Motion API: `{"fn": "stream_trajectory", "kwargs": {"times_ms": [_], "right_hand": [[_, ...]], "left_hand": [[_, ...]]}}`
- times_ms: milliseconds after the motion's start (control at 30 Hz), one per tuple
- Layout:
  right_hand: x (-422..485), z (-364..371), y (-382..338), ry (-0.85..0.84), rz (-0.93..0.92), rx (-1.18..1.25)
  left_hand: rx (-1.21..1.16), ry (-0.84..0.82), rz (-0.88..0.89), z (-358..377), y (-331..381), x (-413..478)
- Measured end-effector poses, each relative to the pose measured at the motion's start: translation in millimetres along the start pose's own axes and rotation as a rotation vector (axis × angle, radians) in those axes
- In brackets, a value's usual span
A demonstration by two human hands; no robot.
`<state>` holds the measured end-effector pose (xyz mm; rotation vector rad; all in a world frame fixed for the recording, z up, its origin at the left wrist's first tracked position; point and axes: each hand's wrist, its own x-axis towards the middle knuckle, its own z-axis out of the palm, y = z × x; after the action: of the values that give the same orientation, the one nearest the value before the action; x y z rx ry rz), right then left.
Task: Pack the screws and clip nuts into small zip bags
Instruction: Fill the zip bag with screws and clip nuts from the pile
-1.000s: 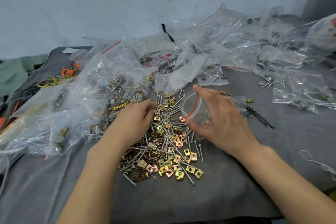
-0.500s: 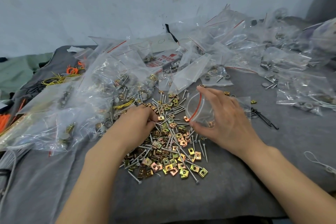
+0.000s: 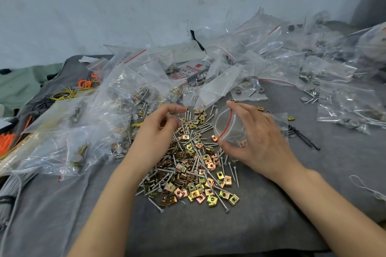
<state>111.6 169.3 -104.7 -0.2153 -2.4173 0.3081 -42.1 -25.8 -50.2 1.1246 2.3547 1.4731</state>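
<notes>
A heap of gold clip nuts mixed with silver screws lies on the grey cloth in front of me. My right hand holds a small clear zip bag with a red zip line at the heap's right edge, thumb below and fingers above. The bag's mouth faces left and a few pieces lie inside. My left hand hovers over the heap's far left part with its fingers curled. Its index finger points toward the bag. What its fingers enclose is hidden.
Many clear zip bags, some holding hardware, lie piled to the left, behind and to the right. Orange and yellow ties lie at the far left. A black clip lies right of my right hand, and a white loop lies near the right edge.
My left hand has lifted off the heap and its fingers have curled, index now pointing at the bag. My right hand keeps the bag in about the same place.
</notes>
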Motion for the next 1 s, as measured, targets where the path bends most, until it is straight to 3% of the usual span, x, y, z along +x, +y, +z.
{"fn": "stream_trajectory", "kwargs": {"times_ms": [467,633,867,1000], "right_hand": [[0.1,-0.5,-0.3,0.011,-0.002,-0.009],[0.0,-1.0,-0.9,0.007,0.000,-0.014],[0.6,-2.4,-2.7,0.001,0.006,-0.009],[0.8,-2.6,-3.2,-0.004,0.009,-0.009]], "left_hand": [[-0.148,-0.036,-0.038,9.3,10.9,0.4],[-0.170,0.045,-0.032,10.5,7.9,2.1],[-0.875,0.016,-0.262,3.8,9.7,7.7],[-1.042,-0.045,-0.302,0.9,10.7,8.6]]}}
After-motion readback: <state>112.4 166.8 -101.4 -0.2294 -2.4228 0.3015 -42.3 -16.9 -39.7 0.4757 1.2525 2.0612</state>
